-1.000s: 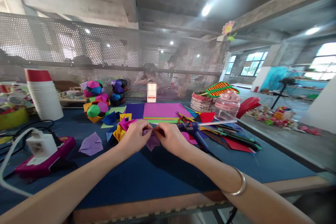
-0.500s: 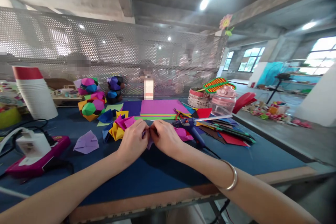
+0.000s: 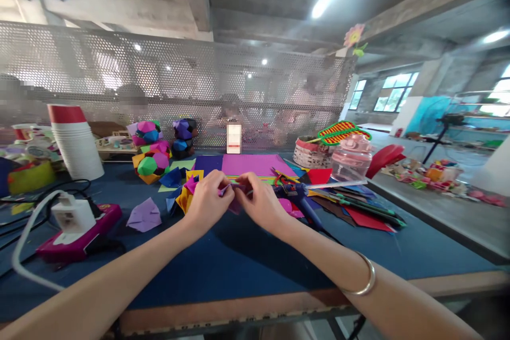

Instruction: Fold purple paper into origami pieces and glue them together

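Note:
Between my two hands is a small piece of purple paper (image 3: 236, 205), mostly hidden by the fingers. My left hand (image 3: 210, 197) pinches its left side, and my right hand (image 3: 261, 203) pinches the right side. Just left of my left hand lie folded yellow paper (image 3: 184, 201) and folded blue paper (image 3: 172, 177). Farther left, a folded lilac paper piece (image 3: 144, 215) rests on the blue tabletop (image 3: 255, 271). A dark blue glue gun (image 3: 305, 204) lies to the right of my right hand, with magenta paper (image 3: 290, 207) beside it.
A stack of coloured paper (image 3: 255, 164) lies behind my hands. Paper balls (image 3: 153, 164), a tower of cups (image 3: 82, 149) and a power strip (image 3: 82, 239) stand left. To the right are a clear bottle (image 3: 350, 159), a basket (image 3: 311, 152) and scissors (image 3: 370, 207).
The whole view has shifted, so table items appear farther right. My fingers have parted slightly, and more of the purple paper shows between them.

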`<state>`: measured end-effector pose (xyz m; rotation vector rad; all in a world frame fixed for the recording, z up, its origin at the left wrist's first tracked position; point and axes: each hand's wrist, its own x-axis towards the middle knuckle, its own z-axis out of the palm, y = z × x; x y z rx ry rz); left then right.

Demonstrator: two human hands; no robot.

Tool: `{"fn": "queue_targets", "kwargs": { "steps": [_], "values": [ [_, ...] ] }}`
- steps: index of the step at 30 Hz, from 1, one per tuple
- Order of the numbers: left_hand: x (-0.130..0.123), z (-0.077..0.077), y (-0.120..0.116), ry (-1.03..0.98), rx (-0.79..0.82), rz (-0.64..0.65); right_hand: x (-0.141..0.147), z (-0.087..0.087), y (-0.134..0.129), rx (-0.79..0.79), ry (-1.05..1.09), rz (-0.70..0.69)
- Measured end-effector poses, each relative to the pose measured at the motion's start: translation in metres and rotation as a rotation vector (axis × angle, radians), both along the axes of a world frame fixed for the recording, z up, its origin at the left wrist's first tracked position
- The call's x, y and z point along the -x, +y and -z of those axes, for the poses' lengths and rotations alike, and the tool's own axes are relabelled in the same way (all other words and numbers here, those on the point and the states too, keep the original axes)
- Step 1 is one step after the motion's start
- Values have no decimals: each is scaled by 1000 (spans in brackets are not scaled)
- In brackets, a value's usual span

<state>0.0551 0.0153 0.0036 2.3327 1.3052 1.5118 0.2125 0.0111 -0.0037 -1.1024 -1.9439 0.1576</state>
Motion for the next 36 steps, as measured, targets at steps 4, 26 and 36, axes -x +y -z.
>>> {"fn": "queue_targets", "kwargs": {
  "steps": [4, 26, 36],
  "values": [
    [6, -1, 10, -127, 93, -83, 2, 6, 4, 356, 257, -75],
    [5, 8, 15, -193, 276, 155, -6, 2, 3, -5, 81, -63],
    [3, 3, 8, -322, 392, 213, -6, 1, 3, -84, 126, -151]
  ]
}}
